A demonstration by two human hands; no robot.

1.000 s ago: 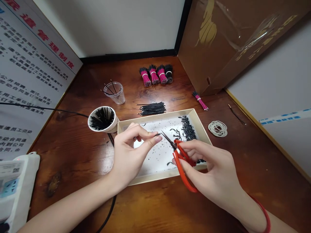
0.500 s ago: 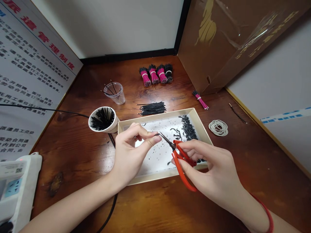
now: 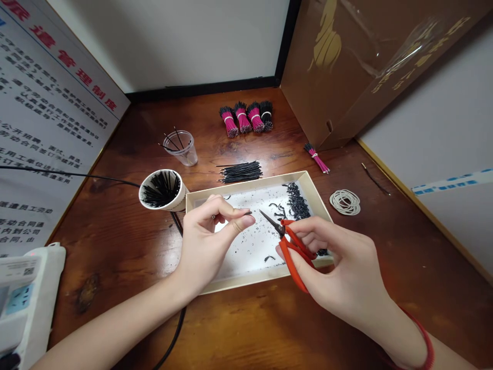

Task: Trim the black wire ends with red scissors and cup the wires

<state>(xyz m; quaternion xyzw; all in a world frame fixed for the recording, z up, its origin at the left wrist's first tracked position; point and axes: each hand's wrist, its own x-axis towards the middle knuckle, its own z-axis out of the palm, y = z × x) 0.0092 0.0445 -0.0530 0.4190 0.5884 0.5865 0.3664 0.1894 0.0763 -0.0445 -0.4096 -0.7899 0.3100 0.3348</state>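
Note:
My left hand pinches a short black wire between thumb and index finger; only its tip shows, and the rest is hidden in the hand. A pair of red-handled scissors is in my right hand, its blades together and pointing at the wire tip from a small gap. Both hands are above a shallow cream box with a white bottom. Black wire offcuts are heaped along the box's right side, and tiny dark bits lie scattered over the bottom.
Behind the box lies a row of black wires. A paper cup full of black wires and a clear cup stand at left. Banded bundles lie at the back, rubber bands at right. A power strip is near left.
My right hand has drawn the scissors slightly right, away from the wire tip, and the blades have come together. My left hand keeps its pinch almost in place.

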